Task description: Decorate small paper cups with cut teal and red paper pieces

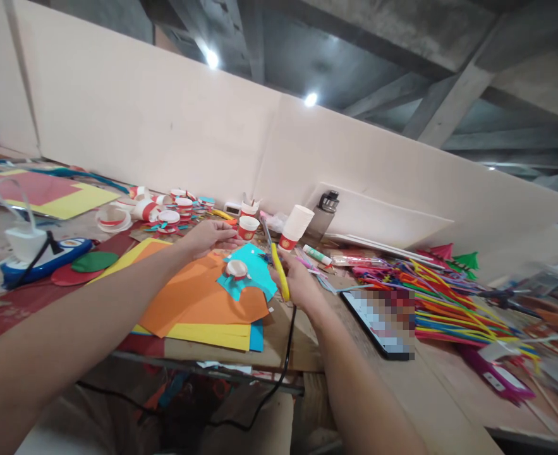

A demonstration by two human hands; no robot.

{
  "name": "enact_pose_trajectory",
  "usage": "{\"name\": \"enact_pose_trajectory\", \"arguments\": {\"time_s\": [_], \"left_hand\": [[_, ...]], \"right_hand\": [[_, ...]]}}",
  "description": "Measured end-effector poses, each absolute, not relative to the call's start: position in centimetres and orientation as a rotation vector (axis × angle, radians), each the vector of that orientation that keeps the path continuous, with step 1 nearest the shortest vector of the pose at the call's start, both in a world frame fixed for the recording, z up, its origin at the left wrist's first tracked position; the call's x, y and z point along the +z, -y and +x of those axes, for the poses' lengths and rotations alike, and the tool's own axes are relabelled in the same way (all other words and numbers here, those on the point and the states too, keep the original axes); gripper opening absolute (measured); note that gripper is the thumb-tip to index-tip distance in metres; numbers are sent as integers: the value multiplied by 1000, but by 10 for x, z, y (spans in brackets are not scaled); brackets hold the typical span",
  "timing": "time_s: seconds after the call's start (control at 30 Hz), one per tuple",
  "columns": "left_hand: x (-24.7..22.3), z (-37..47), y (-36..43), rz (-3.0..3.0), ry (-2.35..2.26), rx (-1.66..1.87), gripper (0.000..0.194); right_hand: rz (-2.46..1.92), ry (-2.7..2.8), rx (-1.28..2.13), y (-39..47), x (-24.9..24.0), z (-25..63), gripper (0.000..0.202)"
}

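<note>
My right hand (295, 278) is wrapped round a yellow hot glue gun (280, 272), with a black cord running down from it over the table edge. To its left, a small cut-down paper cup (236, 270) with turquoise pieces sits on turquoise paper (254, 258). My left hand (211, 237) reaches over the orange paper (193, 294), its fingers stretched out and apart, with nothing visible in them. Just beyond its fingertips stands a white and red paper cup (249, 227). A tall stack of paper cups (296, 225) rises behind my right hand.
Several cut cup pieces (148, 210) lie at the back left. A power strip (46, 258) with a white charger is at far left. On the right are a phone (378, 325), colourful pipe cleaners (440, 297) and a glue stick (316, 254). A bottle (323, 218) stands by the white wall.
</note>
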State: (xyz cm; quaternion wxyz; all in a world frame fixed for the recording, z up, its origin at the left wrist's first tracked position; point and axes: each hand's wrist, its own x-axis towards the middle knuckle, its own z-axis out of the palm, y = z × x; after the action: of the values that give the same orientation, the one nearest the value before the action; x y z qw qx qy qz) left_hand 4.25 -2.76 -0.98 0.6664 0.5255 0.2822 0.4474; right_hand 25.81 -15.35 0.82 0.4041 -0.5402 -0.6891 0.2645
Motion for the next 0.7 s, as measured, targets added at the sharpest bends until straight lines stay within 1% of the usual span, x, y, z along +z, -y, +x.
{"name": "enact_pose_trajectory", "arguments": {"time_s": [0.1, 0.2, 0.23, 0.33, 0.37, 0.5, 0.7], "left_hand": [[-6, 35, 24, 1249, -649, 934, 21], [1, 27, 22, 1269, -675, 882, 19], [3, 24, 22, 1269, -678, 869, 17], [6, 18, 19, 1276, -675, 837, 15], [5, 15, 18, 1283, -672, 833, 15], [2, 8, 9, 1328, -661, 818, 17], [1, 3, 4, 1346, -685, 807, 19]], "right_hand": [[-1078, 1646, 888, 156, 9, 250, 43], [-1001, 1569, 1003, 160, 9, 243, 54], [-1022, 1545, 1042, 161, 10, 242, 53], [-1135, 1517, 1134, 166, 14, 241, 36], [-1167, 1538, 1148, 167, 16, 242, 33], [-1243, 1668, 1158, 176, 25, 246, 37], [-1345, 1771, 1171, 179, 25, 245, 33]]}}
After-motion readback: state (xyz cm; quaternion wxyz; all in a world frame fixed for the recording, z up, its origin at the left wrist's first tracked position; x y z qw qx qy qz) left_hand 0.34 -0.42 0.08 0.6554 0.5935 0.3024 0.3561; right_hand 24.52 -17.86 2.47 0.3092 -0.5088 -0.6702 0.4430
